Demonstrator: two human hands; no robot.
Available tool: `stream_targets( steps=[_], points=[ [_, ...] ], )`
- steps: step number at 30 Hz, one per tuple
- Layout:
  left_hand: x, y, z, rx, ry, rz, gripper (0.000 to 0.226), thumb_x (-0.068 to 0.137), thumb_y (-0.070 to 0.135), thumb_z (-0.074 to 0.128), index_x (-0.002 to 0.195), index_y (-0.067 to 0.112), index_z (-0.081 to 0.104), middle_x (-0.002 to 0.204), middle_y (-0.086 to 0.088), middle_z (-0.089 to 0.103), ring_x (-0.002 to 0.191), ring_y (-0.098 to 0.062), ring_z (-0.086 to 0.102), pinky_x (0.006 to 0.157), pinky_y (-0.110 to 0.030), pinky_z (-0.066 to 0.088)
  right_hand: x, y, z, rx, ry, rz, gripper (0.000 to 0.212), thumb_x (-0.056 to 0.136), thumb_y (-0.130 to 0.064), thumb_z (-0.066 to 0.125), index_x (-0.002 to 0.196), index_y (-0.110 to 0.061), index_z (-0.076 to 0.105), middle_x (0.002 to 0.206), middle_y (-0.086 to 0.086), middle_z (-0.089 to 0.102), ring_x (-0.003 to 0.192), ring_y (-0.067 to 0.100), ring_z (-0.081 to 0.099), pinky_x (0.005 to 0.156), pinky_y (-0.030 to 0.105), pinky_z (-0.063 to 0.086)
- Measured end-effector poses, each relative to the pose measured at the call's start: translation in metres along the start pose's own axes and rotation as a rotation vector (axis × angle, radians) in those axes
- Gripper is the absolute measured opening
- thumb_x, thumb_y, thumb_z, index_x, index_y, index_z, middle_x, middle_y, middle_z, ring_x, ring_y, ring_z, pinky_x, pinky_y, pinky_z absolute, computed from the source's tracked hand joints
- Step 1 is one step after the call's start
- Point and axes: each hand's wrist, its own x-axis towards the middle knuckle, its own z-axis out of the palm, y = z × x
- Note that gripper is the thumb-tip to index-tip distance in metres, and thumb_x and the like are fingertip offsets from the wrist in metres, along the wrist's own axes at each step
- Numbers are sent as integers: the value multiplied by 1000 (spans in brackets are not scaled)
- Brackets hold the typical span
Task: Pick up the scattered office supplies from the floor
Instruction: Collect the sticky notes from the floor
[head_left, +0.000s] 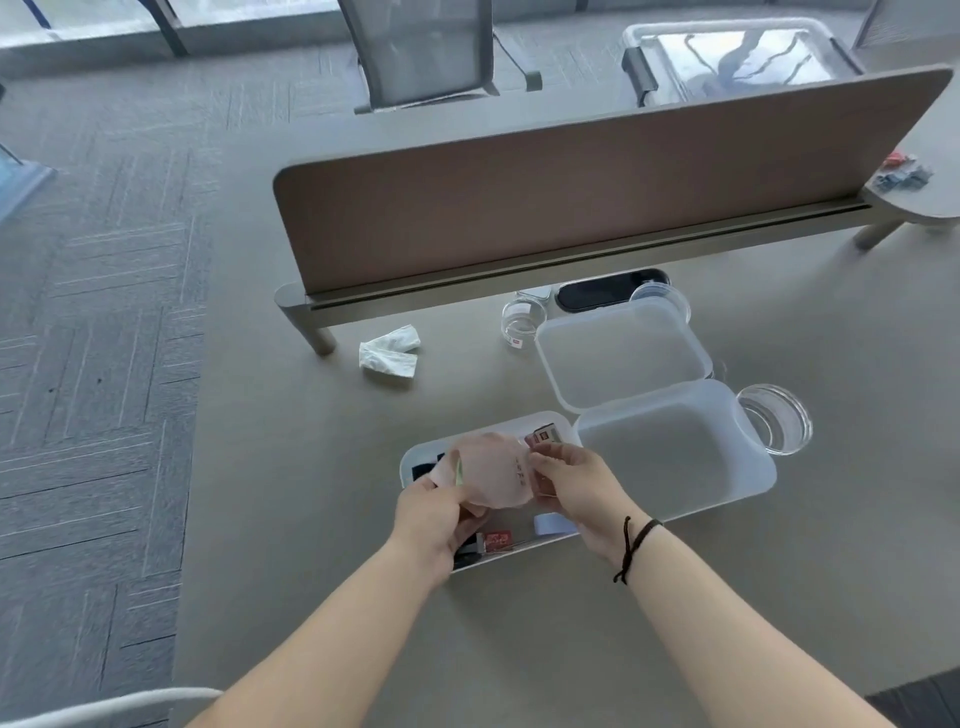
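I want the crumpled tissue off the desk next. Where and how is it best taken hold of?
Pinch the crumpled tissue at its raised middle fold, coming straight down from above. It lies flat and soft on the desk, with open space all round it, so a top pinch gathers it; the divider leg stands to its left.

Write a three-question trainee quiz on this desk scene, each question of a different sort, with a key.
1. True or false: both hands hold the round translucent plastic lid above the white oblong tray.
2. Which lies nearest the brown desk divider panel? A. crumpled white tissue B. black oval case C. clear round dish
3. Fill in: the large frosted plastic box holds ____.

Key: 1 true: left hand and right hand both pinch it. 2 B. 3 nothing visible.
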Motion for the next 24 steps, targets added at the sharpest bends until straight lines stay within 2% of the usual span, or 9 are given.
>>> stream_targets(
  steps=[5,7,9,11,14,16,17,19,24],
  points=[
    [15,-14,16,6,-4,-109,28,94,-9,58,99,17,65,89,-11,64,66,-20,54,78,-36,62,-13,3,-15,47,229,-55,14,98,-11,56,107,-20,63,101,7,73,88,23,71,86,41,60],
    [25,-20,19,49,-1,-135,30,91,-10,60,106,14,69,100,-9,73,76,-21,64,65,-30,62,-18,6,-25,4,281,-74,13,98,-12,56,103,-22,63,99,5,73,91,24,70,88,43,57],
    [26,-25,18,203,27,-111,25,89,-5,62,109,8,69,106,-15,74,91,-26,70,69,-30,60,-23,11,-32,-3,285,-80,14,99,-12,55,100,-22,64,96,5,74,89,24,69,88,44,56],
    [18,-26,15,460,41,-1,9,88,9,63,93,3,68,89,-19,71,76,-24,62,68,-32,51,-26,13,-35,-2,261,-75,17,99,-8,52,101,-18,65,92,6,74,80,19,68,83,41,57],
    [2,-19,9,751,54,183,25,94,10,51,70,14,44,65,0,43,63,-18,37,59,-28,29,-27,14,-32,1,231,-68,19,99,-3,49,102,-14,65,91,8,75,74,17,65,75,33,54],
    [-7,-12,3,871,35,287,21,98,9,49,82,23,50,81,8,54,77,-13,50,72,-25,37,-27,15,-27,16,219,-67,19,99,-2,49,100,-13,65,92,9,74,73,17,64,72,31,51],
    [-10,-9,0,907,20,327,15,99,11,50,101,24,59,100,8,62,95,-13,58,84,-23,40,-27,16,-25,20,214,-66,19,99,-2,50,98,-14,65,93,9,74,74,18,64,72,30,51],
    [-14,-6,-6,969,27,382,39,99,16,51,138,19,55,132,0,63,122,-19,59,101,-26,42,-28,18,-21,22,208,-69,21,98,-1,49,94,-15,65,94,10,73,75,20,63,71,30,49],
    [-21,-7,-17,1035,27,507,41,98,22,57,138,24,57,130,4,64,109,-16,63,99,-36,51,-29,24,-19,7,208,-87,17,97,-2,53,94,-11,67,92,13,75,77,21,64,74,34,50]
  ],
)
